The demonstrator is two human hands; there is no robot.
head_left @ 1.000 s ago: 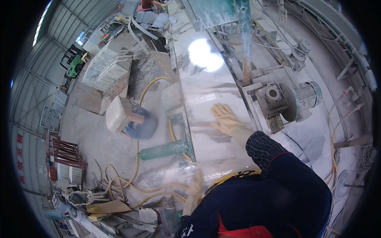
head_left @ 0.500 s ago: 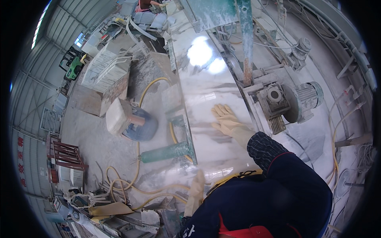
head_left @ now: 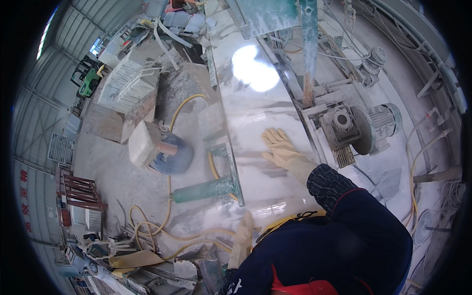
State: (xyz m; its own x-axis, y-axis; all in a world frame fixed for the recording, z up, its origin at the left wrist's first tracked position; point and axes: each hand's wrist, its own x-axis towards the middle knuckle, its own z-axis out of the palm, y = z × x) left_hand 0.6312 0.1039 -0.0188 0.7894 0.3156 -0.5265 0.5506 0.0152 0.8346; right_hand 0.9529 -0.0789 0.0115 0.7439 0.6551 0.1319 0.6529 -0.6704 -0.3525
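Note:
A polished white stone slab (head_left: 260,118) with grey-brown veins stretches away from my body along a machine bed. My right hand (head_left: 284,151), in a cream rubber glove, lies flat on it with the fingers stretched out and slightly apart. Lower down, my left hand (head_left: 242,240) wears a matching glove and is beside the slab's near left edge. It shows edge-on with its fingers straight and nothing visible in them. Whether it touches the slab's edge cannot be made out.
Right of the slab stands a dusty motor with gearbox (head_left: 341,123), beside a green upright post (head_left: 308,54). To the left are a green cylinder (head_left: 204,190), a blue drum (head_left: 172,155) and yellow hoses (head_left: 167,221). Another person's arm (head_left: 189,2) shows at the far end.
Both hands keep their places on and beside the slab. Only the view has shifted very slightly, and the bright reflection on the slab has changed shape.

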